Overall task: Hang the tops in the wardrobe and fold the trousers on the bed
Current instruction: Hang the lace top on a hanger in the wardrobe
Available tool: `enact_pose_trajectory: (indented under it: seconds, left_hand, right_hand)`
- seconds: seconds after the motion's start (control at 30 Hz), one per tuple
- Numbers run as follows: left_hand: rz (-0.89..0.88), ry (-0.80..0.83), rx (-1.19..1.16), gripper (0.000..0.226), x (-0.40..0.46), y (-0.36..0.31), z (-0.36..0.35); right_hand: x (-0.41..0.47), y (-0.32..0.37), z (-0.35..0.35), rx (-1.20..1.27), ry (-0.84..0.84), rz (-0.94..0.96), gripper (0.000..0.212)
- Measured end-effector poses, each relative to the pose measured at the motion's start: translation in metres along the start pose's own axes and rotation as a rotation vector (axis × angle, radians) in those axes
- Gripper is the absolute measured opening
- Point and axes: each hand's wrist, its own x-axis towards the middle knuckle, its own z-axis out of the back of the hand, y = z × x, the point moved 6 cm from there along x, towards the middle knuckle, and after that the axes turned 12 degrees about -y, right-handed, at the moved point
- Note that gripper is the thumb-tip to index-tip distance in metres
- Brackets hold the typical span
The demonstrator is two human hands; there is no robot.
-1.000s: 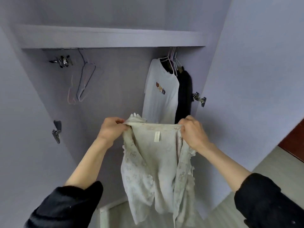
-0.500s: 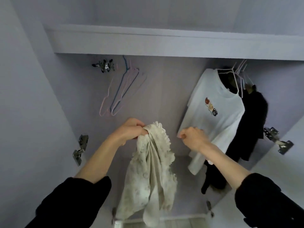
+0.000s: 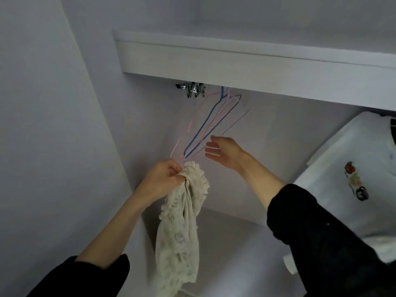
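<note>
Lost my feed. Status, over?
Left hand grips lace top. Right hand open, reaching for empty hangers. Nothing in the way.

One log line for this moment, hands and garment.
left hand: grips lace top bunched | right hand: open, reaching at empty hangers | top not yet hung
</note>
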Motion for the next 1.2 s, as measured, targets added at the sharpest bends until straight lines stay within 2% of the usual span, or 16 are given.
enact_pose_trajectory:
  seconds: [0.07,0.13,0.33,0.5,0.7,0.83,0.9,0.97,1.07,1.2]
  left_hand:
    - [0.044,-0.064,-0.009,0.025,0.002,0.011,0.006]
    - [0.092,-0.098,-0.013,0.026,0.004,0.019,0.01]
    - [0.13,-0.126,0.012,0.022,0.009,0.027,0.011]
    - [0.131,-0.109,-0.004,0.021,0.006,0.024,0.002]
    - [0.14,-0.085,-0.093,0.017,-0.001,0.011,-0.013]
    - [0.116,-0.046,-0.097,0.017,-0.008,0.004,-0.028]
    - [0.1,-0.01,-0.081,0.017,-0.013,0.001,-0.041]
    - [0.1,0.028,-0.054,0.017,-0.018,-0.001,-0.055]
    - [0.094,0.089,-0.023,0.018,-0.024,-0.001,-0.072]
    - [0.079,0.135,0.015,0.018,-0.031,-0.004,-0.089]
  right_hand:
    - [0.01,0.007,-0.014,0.053,0.039,-0.046,0.01]
    - [0.016,0.01,-0.022,0.077,0.051,-0.072,0.012]
    - [0.023,0.018,-0.013,0.091,-0.14,-0.026,0.013]
    - [0.028,0.034,0.017,0.09,-0.326,0.091,0.04]
    - [0.016,0.035,0.065,0.163,-0.354,0.227,0.043]
    - [0.007,0.02,0.104,0.073,-0.45,0.258,0.029]
    - [0.0,0.007,0.129,-0.019,-0.525,0.265,0.016]
    - [-0.007,-0.009,0.15,-0.149,-0.572,0.269,0.013]
    - [-0.026,-0.032,0.176,-0.281,-0.601,0.29,0.024]
    - [-0.06,-0.064,0.215,-0.078,-0.593,0.286,0.043]
